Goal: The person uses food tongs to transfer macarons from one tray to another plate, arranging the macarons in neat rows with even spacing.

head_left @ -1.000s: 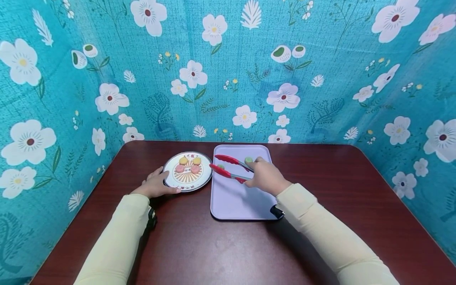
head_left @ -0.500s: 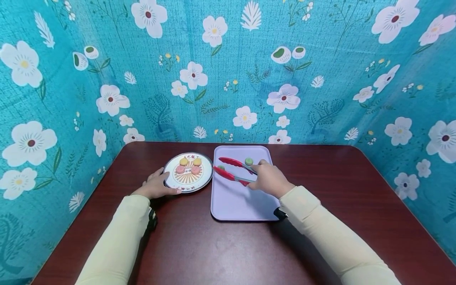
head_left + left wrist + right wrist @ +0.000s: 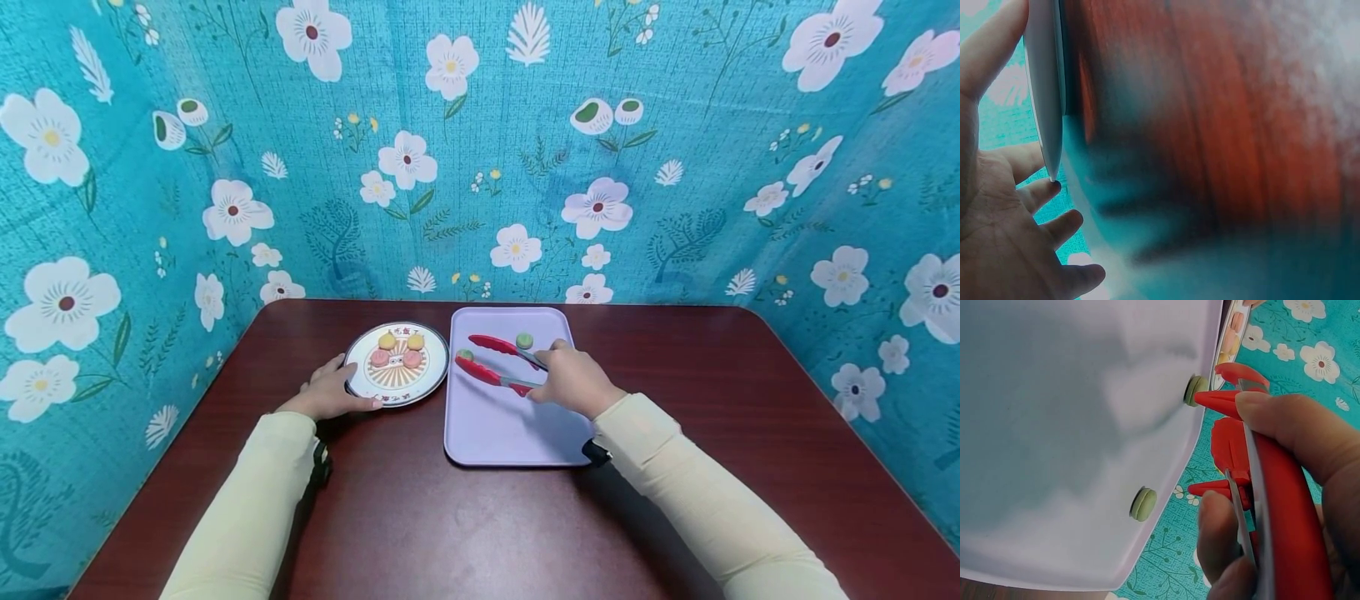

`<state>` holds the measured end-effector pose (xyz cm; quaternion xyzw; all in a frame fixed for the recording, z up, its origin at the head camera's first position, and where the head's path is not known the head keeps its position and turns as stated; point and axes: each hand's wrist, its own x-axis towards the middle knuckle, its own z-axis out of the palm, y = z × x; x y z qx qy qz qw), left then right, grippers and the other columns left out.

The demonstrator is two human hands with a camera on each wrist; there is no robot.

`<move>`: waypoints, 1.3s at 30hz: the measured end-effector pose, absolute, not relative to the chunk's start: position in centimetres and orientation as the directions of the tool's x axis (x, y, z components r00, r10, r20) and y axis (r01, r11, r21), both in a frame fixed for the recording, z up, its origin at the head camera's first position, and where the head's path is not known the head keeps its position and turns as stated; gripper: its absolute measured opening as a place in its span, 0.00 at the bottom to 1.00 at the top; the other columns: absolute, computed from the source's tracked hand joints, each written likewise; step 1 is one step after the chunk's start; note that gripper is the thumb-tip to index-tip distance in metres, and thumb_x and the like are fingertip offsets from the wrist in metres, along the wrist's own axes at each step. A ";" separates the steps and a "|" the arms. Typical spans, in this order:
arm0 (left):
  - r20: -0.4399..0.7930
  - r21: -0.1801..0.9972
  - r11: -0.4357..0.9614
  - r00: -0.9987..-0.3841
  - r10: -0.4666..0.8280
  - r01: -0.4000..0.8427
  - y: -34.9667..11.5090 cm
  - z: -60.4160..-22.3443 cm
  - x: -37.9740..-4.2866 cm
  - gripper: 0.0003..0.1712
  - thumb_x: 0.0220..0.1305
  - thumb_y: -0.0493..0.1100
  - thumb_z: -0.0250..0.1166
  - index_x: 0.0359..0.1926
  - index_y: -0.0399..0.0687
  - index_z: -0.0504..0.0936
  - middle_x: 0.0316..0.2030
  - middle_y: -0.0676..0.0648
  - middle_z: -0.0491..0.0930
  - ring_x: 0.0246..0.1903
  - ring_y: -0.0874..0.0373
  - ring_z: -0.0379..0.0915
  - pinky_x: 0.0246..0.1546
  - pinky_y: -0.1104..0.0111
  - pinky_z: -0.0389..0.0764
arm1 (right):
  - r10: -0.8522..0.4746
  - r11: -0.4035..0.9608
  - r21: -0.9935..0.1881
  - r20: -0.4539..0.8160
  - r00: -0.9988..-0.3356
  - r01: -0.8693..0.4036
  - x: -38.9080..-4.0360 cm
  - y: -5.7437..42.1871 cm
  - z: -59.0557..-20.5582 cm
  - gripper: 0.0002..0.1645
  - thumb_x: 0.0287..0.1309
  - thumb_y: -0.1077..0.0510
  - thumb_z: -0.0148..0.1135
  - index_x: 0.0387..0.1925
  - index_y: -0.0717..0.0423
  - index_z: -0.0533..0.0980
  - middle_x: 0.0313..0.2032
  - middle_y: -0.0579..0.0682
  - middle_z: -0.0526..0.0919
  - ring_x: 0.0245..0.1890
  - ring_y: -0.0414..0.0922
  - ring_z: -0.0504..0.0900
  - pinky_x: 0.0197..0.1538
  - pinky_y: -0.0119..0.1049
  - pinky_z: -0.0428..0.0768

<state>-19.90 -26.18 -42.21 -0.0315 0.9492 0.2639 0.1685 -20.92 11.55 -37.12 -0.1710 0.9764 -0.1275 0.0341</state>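
My left hand [image 3: 330, 390] holds the rim of a round white plate [image 3: 360, 375], thumb at the near edge and fingers at the left side. On the plate lie two yellow macarons [image 3: 416, 342] and two pink macarons [image 3: 412, 359]. In my right hand [image 3: 573, 377] I grip red-tipped tongs [image 3: 487, 373], spread apart with nothing between their tips, over the lilac tray [image 3: 495, 433]. Two green macarons rest on that tray: one [image 3: 524, 341] near the far right, another [image 3: 465, 356] near the left edge by the lower tong tip. The right wrist view shows both green macarons [image 3: 1143, 504].
A dark red-brown wooden table [image 3: 420, 533] bears the plate and the tray side by side. Behind and at both sides hangs a turquoise flowered cloth [image 3: 480, 167]. Plate and tray edges nearly meet.
My right hand and the tongs have shifted slightly right and toward me, away from the plate. Their tips have left the plate's edge. The left hand and the macarons stay put.
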 end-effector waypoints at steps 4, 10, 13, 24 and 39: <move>-0.334 0.498 0.855 -0.942 0.031 -0.148 -26.1 -42.0 -19.8 0.63 0.51 0.64 0.70 0.74 0.36 0.48 0.73 0.31 0.38 0.68 0.31 0.36 0.64 0.32 0.44 | -0.334 0.912 -0.262 -0.035 -0.942 -0.314 -21.0 11.7 -37.2 0.42 0.37 0.48 0.81 0.56 0.62 0.78 0.40 0.58 0.77 0.30 0.46 0.78 0.38 0.41 0.84; -0.335 0.502 0.851 -0.942 0.030 -0.152 -26.1 -41.9 -19.7 0.63 0.51 0.63 0.70 0.74 0.35 0.48 0.73 0.31 0.39 0.68 0.31 0.36 0.64 0.32 0.43 | -0.343 0.911 -0.260 -0.041 -0.938 -0.322 -21.3 12.0 -37.4 0.42 0.38 0.47 0.80 0.56 0.62 0.78 0.40 0.59 0.78 0.30 0.46 0.77 0.38 0.41 0.84; -0.343 0.499 0.851 -0.939 0.023 -0.161 -26.0 -41.9 -19.6 0.63 0.50 0.63 0.70 0.74 0.36 0.48 0.73 0.31 0.38 0.68 0.31 0.35 0.64 0.33 0.43 | -0.347 0.909 -0.264 -0.044 -0.937 -0.324 -21.3 12.1 -37.5 0.42 0.38 0.47 0.80 0.56 0.62 0.78 0.39 0.58 0.78 0.29 0.46 0.77 0.38 0.41 0.84; -0.336 0.500 0.853 -0.941 0.029 -0.152 -26.0 -41.8 -19.6 0.63 0.50 0.64 0.71 0.74 0.35 0.49 0.72 0.31 0.39 0.68 0.31 0.36 0.64 0.32 0.43 | -0.344 0.908 -0.274 -0.054 -0.937 -0.317 -21.8 12.3 -38.0 0.41 0.38 0.47 0.80 0.55 0.62 0.78 0.38 0.57 0.78 0.29 0.46 0.77 0.37 0.41 0.83; -0.326 0.479 0.866 -0.945 0.028 -0.140 -26.1 -42.0 -19.8 0.63 0.49 0.65 0.71 0.73 0.35 0.50 0.72 0.30 0.40 0.68 0.30 0.37 0.64 0.32 0.44 | -0.326 0.912 -0.287 -0.072 -0.943 -0.293 -22.1 12.5 -38.3 0.42 0.39 0.46 0.79 0.56 0.62 0.78 0.37 0.57 0.78 0.30 0.46 0.77 0.37 0.40 0.82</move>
